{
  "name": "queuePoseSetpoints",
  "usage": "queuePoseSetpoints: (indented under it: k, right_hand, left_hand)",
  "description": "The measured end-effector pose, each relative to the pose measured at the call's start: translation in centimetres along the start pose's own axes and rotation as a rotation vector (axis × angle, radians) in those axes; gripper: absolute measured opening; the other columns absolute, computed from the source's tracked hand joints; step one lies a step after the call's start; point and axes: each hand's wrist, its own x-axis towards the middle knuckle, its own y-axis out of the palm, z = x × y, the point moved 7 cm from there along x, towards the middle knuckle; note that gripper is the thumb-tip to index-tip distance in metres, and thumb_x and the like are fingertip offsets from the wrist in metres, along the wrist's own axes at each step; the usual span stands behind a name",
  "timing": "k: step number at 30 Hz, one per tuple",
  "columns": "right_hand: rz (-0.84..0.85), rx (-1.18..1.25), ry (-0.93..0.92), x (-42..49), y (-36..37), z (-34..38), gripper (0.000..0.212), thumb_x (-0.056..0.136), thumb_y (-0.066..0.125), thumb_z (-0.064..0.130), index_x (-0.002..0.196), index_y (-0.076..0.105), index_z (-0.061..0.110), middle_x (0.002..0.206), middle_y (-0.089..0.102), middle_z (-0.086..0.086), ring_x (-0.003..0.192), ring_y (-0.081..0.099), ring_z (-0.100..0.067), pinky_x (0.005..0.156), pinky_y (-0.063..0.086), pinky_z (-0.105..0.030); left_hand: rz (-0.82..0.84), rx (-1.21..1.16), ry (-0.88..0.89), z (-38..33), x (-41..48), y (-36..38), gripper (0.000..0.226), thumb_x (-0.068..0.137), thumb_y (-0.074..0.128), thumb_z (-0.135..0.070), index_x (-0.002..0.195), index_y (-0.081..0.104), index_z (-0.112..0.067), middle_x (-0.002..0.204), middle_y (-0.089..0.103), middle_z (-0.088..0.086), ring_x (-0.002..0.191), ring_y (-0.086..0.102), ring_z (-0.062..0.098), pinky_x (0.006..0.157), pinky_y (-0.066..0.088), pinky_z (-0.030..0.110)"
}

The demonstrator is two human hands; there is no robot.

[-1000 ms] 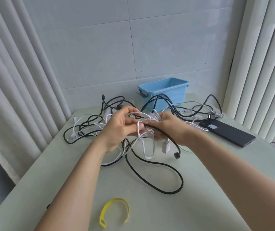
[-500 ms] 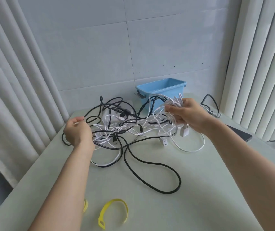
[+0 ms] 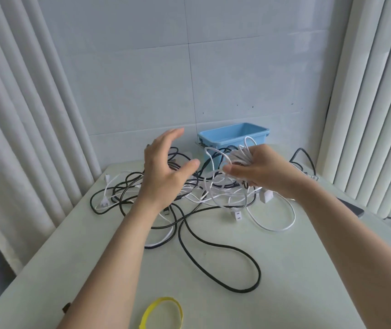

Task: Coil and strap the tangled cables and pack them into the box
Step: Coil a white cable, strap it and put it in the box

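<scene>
Two hands work above the tangled cables (image 3: 189, 193) on the counter (image 3: 284, 269). The yellow strap (image 3: 163, 312) is cut off at the bottom edge. The blue box (image 3: 233, 138), partly hidden behind the right hand (image 3: 261, 169), shows nothing inside. The right grip is closed around a white cable coil (image 3: 243, 154); the left hand (image 3: 163, 172) hovers with fingers spread, holding nothing.

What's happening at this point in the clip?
A person is sorting a tangle of black and white cables on a table. The right hand is shut on a bunch of white cable loops, raised above the pile; the left hand is open and empty, hovering over the tangle. Nothing is strapped yet: a yellow strap lies unused near the front edge, and no cable shows in the blue box behind.
</scene>
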Motion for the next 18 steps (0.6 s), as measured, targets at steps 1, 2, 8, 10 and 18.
queuePoseSetpoints:
  k: [1,2,8,10,18]
  right_hand:
    - [0.058,-0.035,-0.024,-0.2,0.3,0.7,0.041,0.088,0.075,0.027,0.079,0.053,-0.006,0.063,0.045,-0.006,0.058,0.043,-0.017,0.055,0.036,-0.030]
    - [0.116,-0.060,-0.039,-0.5,0.6,1.2,0.038,0.089,0.074,0.024,0.080,0.052,-0.006,0.063,0.045,-0.005,0.058,0.042,-0.016,0.054,0.037,-0.028]
    - [0.140,0.216,-0.006,-0.7,1.2,1.3,0.025,0.099,0.059,0.011,0.075,0.052,0.009,0.058,0.037,0.002,0.049,0.033,-0.011,0.047,0.032,-0.020]
    - [0.059,0.368,-0.002,-0.3,0.8,1.0,0.031,0.100,0.057,0.008,0.070,0.048,0.013,0.053,0.034,0.006,0.046,0.027,-0.009,0.045,0.028,-0.020]
    - [-0.381,0.493,0.106,0.5,-2.6,-2.3,0.039,0.099,0.060,0.013,0.063,0.044,0.017,0.045,0.033,0.009,0.039,0.028,-0.008,0.044,0.033,-0.022]
  left_hand:
    - [0.083,0.024,0.084,-1.3,-0.1,0.9,0.071,0.077,0.066,-0.048,0.144,0.048,-0.031,0.145,0.042,-0.020,0.139,0.029,-0.001,0.112,0.021,0.015]
    - [0.153,0.057,0.143,-2.4,-0.4,1.7,0.073,0.079,0.065,-0.052,0.146,0.045,-0.033,0.146,0.042,-0.021,0.140,0.029,-0.001,0.114,0.020,0.017]
    - [0.273,0.003,0.062,-1.1,-0.8,3.5,0.026,0.092,0.071,-0.032,0.118,0.071,-0.029,0.102,0.072,-0.015,0.086,0.066,-0.001,0.084,0.056,0.032]
    - [0.246,0.034,0.042,-0.3,-0.9,3.3,0.009,0.093,0.069,-0.033,0.100,0.074,-0.032,0.076,0.068,-0.015,0.059,0.053,0.002,0.061,0.048,0.026]
    - [0.120,-0.158,-0.059,2.7,-1.1,1.7,0.020,0.091,0.071,-0.039,0.083,0.081,-0.024,0.057,0.062,0.002,0.054,0.048,0.016,0.057,0.035,0.025]
